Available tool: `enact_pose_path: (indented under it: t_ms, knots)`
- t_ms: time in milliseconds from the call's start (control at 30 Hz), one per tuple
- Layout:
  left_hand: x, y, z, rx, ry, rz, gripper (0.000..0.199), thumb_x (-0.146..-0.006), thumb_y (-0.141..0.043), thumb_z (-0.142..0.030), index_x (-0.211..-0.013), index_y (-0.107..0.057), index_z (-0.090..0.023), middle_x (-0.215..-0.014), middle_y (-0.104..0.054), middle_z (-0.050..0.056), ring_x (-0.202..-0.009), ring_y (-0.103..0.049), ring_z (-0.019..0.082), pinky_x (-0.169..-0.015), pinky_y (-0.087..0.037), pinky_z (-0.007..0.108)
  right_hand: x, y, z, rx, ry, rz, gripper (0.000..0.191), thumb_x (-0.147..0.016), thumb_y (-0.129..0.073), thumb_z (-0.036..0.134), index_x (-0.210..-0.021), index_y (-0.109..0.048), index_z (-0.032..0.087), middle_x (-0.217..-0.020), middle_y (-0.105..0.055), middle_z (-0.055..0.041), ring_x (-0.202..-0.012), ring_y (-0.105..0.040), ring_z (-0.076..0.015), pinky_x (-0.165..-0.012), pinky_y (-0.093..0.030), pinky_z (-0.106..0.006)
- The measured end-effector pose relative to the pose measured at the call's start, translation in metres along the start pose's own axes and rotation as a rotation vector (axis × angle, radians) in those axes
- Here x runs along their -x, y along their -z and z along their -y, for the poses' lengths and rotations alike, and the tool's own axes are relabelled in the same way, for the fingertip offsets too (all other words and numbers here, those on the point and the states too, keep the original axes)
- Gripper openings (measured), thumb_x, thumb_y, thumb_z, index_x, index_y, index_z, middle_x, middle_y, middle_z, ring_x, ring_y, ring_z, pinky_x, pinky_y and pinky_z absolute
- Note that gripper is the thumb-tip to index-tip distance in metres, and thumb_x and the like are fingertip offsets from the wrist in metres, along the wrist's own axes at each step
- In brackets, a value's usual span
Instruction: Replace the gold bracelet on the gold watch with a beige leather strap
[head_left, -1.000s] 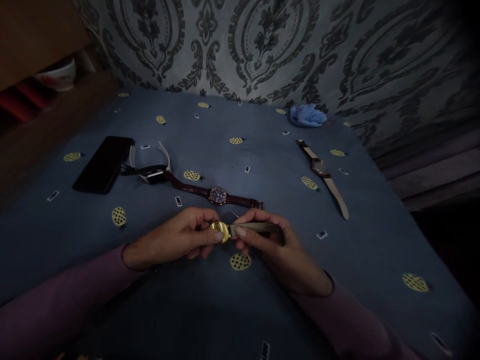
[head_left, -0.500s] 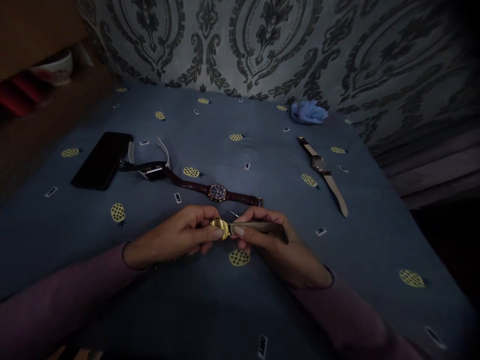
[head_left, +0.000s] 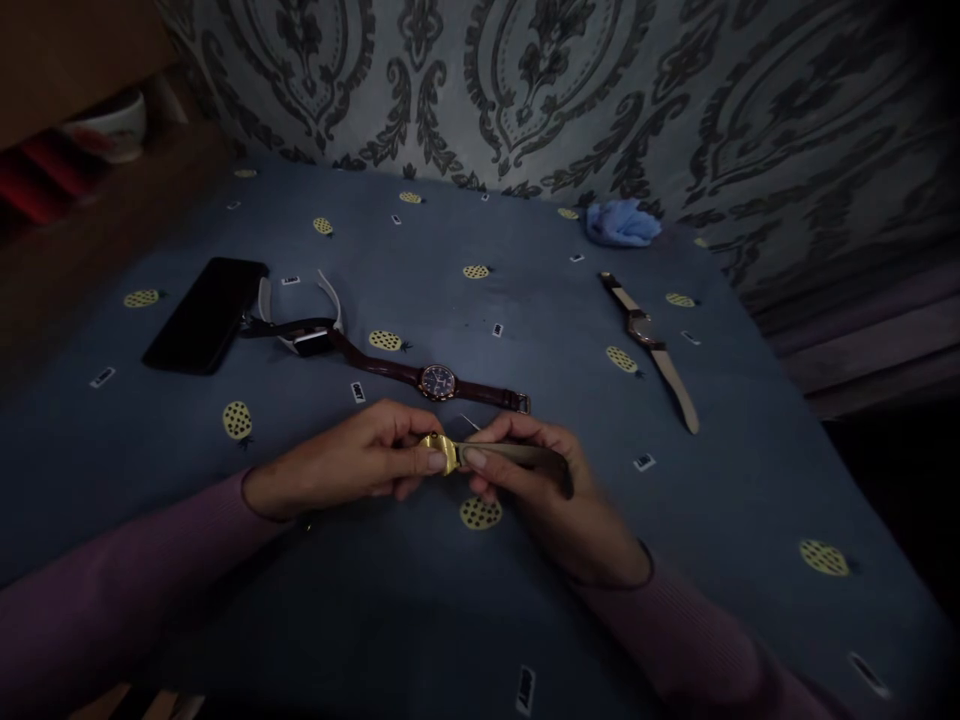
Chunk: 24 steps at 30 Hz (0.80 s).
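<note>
My left hand [head_left: 356,458] is closed on a gold watch case [head_left: 441,452], thumb on top and fingers beneath. My right hand [head_left: 551,490] pinches a grey-brown watch strap [head_left: 521,455] whose end meets the case; whether the two are joined I cannot tell. A thin metal pin or tool tip [head_left: 470,423] pokes out above my right fingers, the rest of it hidden. Just beyond my hands lies a watch with a dark dial [head_left: 438,382] and a brown leather strap.
At the left lie a black phone [head_left: 206,315] and a smartwatch [head_left: 311,343] with a pale band, a black strap beside it. Another watch [head_left: 641,327] with a beige strap lies to the right. A crumpled blue cloth [head_left: 622,223] sits near the patterned wall.
Both hands keep the same hold on the gold watch and its strap. The view has shifted slightly; nothing on the table has moved.
</note>
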<state>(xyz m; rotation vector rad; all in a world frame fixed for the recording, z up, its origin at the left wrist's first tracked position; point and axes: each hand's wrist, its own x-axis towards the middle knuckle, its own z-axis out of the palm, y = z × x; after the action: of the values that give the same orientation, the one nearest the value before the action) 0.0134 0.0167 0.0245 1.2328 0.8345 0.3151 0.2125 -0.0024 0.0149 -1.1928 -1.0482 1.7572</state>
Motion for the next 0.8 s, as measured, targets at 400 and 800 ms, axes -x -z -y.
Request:
enact_pose_path:
  t_ms: [400, 800]
  knots:
    - [-0.002, 0.009, 0.000, 0.072, 0.014, 0.075, 0.029, -0.090, -0.059, -0.042, -0.081, -0.059, -0.014, -0.058, -0.041, -0.007, -0.050, -0.033, 0.005, -0.045, -0.026, 0.017, 0.003, -0.006, -0.009, -0.007, 0.040, -0.085, 0.019, -0.067, -0.085, 0.028, -0.073, -0.069, 0.019, -0.059, -0.067, 0.0017, -0.054, -0.060, -0.0078, -0.051, -0.050, -0.017]
    - [0.000, 0.012, -0.004, -0.052, -0.003, 0.086, 0.029, -0.091, -0.058, -0.041, -0.083, -0.060, -0.013, -0.056, -0.045, -0.007, -0.049, -0.038, 0.005, -0.047, -0.031, 0.016, 0.005, -0.010, -0.005, -0.105, -0.035, -0.122, 0.025, -0.062, -0.087, 0.029, -0.070, -0.067, 0.018, -0.063, -0.067, 0.0019, -0.054, -0.060, -0.0080, -0.049, -0.049, -0.017]
